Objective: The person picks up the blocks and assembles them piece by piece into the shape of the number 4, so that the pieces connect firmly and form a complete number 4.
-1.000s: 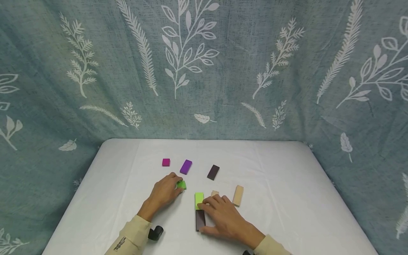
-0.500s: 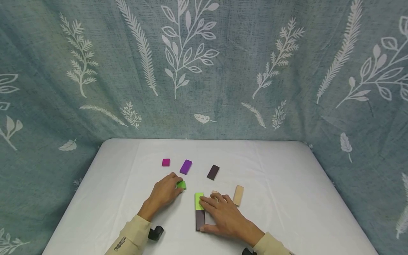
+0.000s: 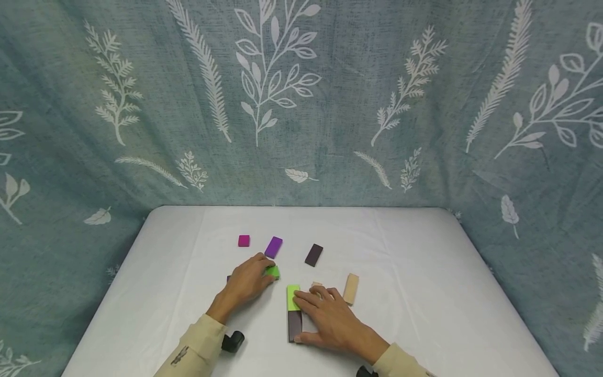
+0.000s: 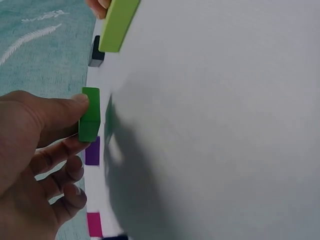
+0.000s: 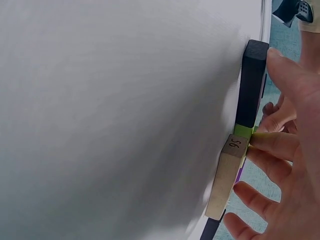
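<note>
near the middle of a white-covered table [image 3: 424, 324], pinches a green block [image 4: 90, 112] between thumb and fingers of the left hand [image 3: 247, 277], seemingly just clear of the surface. to its right, spreads the fingers of the right hand [image 3: 330, 320] along a lime block [image 3: 291, 297] and a dark block [image 3: 294, 325] lying end to end, with thumb against the dark one. looks like steadying the pair while holding a piece ready; probably calls next for a level pinch and no nudge to the pair. by the right fingers, shows a wooden block [image 5: 222, 177] with two sideways characters, perhaps "s6" or "56". on the left sleeve [image 3: 190, 348], carries an unreadable dark print. farther out, includes a purple block [image 3: 274, 247] and a magenta block [image 3: 243, 241], without visible writing.
</note>
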{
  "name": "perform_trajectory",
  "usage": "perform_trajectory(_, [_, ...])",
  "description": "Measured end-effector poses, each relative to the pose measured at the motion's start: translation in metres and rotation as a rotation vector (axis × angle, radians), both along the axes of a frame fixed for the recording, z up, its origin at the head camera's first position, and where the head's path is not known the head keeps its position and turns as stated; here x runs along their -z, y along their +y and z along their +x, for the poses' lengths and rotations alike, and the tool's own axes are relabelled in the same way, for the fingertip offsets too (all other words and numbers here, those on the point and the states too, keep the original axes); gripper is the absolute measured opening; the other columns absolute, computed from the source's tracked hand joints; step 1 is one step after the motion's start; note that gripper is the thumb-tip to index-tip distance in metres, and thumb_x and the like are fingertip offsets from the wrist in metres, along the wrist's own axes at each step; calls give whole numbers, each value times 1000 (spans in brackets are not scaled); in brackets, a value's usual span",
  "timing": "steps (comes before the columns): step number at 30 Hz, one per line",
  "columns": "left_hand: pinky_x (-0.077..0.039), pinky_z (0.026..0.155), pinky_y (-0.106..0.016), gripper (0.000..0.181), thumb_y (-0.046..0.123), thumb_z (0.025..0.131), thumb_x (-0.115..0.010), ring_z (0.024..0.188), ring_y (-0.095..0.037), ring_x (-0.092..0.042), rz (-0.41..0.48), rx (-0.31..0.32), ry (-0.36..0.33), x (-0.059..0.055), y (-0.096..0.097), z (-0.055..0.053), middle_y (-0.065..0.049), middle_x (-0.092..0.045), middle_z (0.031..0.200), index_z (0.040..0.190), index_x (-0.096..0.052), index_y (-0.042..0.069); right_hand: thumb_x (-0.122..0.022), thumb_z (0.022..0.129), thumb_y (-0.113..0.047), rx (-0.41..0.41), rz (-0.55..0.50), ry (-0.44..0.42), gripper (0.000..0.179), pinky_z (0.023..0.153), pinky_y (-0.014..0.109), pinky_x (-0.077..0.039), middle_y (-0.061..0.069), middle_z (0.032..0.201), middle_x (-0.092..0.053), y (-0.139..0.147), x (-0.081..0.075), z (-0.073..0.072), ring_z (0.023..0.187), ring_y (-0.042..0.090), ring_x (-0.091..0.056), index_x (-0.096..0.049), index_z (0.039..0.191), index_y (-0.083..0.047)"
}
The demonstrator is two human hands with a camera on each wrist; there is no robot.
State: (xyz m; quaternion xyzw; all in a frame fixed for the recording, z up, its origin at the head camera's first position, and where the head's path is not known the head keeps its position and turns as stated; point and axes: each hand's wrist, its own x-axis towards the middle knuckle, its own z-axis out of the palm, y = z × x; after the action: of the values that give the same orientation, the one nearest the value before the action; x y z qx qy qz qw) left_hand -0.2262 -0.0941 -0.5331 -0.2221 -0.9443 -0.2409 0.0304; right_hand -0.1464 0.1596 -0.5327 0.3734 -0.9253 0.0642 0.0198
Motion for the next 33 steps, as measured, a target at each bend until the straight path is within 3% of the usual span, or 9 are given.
perform_trajectory(8, [-53,86,-39,34,20,91,-77,96,-16,-61,23,70,-32,-7,15,-2,-2,-64,110,121,-71,5,-56,89,-74,-7,-10,14,82,104,48,-36,-4,151,-49,1,2,1,135,27,-43,-54,147,-16])
perform_trajectory(33, [-54,82,-38,31,23,91,-75,90,-13,-60,-29,153,-54,-5,40,-10,-1,-64,109,118,-73,7,-54,89,-75,-11,-3,35,83,103,50,-37,-4,150,-50,0,1,0,133,25,-44,-54,147,-16])
